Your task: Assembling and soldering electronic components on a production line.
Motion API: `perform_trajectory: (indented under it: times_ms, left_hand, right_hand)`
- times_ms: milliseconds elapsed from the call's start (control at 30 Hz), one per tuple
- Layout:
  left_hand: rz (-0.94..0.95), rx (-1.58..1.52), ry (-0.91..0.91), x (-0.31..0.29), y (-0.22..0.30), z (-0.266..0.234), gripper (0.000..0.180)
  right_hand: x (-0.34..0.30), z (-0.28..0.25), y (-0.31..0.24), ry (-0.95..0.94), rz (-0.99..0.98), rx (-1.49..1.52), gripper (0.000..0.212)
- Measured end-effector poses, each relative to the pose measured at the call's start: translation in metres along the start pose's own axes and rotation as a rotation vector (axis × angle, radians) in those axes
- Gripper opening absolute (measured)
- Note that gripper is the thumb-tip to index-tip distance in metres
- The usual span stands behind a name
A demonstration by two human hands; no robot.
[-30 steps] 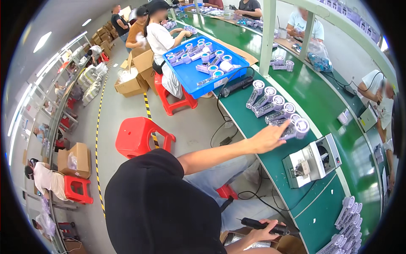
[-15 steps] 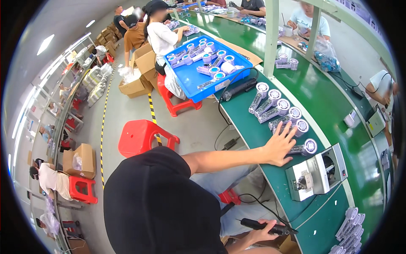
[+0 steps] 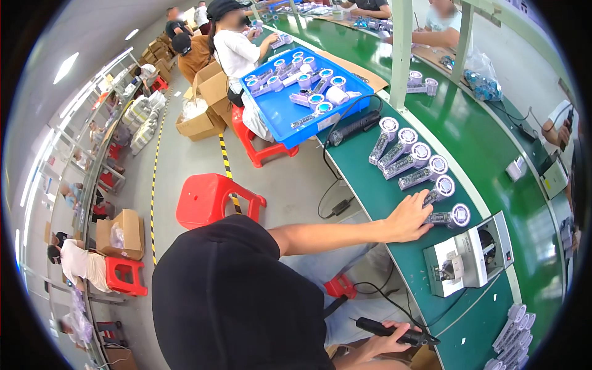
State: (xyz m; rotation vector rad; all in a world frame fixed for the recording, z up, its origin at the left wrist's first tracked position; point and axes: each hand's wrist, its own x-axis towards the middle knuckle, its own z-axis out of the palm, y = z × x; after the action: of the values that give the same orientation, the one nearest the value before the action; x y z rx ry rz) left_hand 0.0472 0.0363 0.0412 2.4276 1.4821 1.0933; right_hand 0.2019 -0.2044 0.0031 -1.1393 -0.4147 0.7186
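My left hand (image 3: pixel 409 218) reaches over the green bench with its fingers drawn together. Thumb and fingertips close at the handle end of a lilac round-headed handheld unit (image 3: pixel 459 216), whose handle shows a circuit board. Just beyond it, another such unit (image 3: pixel 444 185) touches or lies close to the fingers. Several more lilac units (image 3: pixel 420 154) lie in a slanting row farther up the bench. Low in the picture, my right hand (image 3: pixel 390 340) wraps round a black electric screwdriver (image 3: pixel 376 327), its thin bit pointing left. A cable runs from its rear end.
A grey-white machine (image 3: pixel 450 266) stands right of the nearest unit. More lilac units (image 3: pixel 513 339) are stacked at the lower right. A blue tray (image 3: pixel 290 132) of units overhangs the bench, beside a black tool (image 3: pixel 353 129). A red stool (image 3: pixel 206 198) and seated co-workers are beyond.
My left hand's spread fingers have drawn together and pulled back slightly from the round heads to the handle ends. The right hand still holds the screwdriver.
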Motion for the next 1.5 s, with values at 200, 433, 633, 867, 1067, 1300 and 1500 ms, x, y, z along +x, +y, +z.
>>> perform_trajectory:
  times_ms: [200, 433, 633, 867, 1067, 1300, 1500]
  left_hand:
    - [0.019, -0.065, 0.016, -0.009, -0.001, -0.012, 0.039]
    - [-0.065, -0.127, 0.035, -0.050, 0.007, -0.032, 0.046]
    - [0.001, -0.243, 0.066, -0.068, 0.008, -0.026, 0.046]
    - [0.227, -0.237, 0.101, -0.072, -0.016, -0.018, 0.049]
    - [0.264, -0.227, 0.144, -0.070, -0.022, -0.010, 0.052]
    - [0.310, -0.194, 0.190, -0.065, -0.023, -0.007, 0.048]
    - [0.312, -0.180, 0.224, -0.065, -0.024, -0.007, 0.046]
  right_hand:
    - [-0.003, 0.009, -0.021, -0.166, -0.204, 0.117, 0.063]
    - [0.022, 0.062, -0.108, -0.337, -0.532, 0.185, 0.050]
    - [0.090, 0.120, -0.158, -0.355, -0.890, 0.136, 0.040]
    - [0.116, 0.183, -0.145, -0.405, -0.884, -0.133, 0.045]
    - [0.128, 0.189, -0.132, -0.462, -0.825, -0.140, 0.047]
    - [0.135, 0.197, -0.133, -0.386, -0.586, -0.099, 0.042]
    - [0.117, 0.219, -0.109, -0.548, -0.598, 0.142, 0.034]
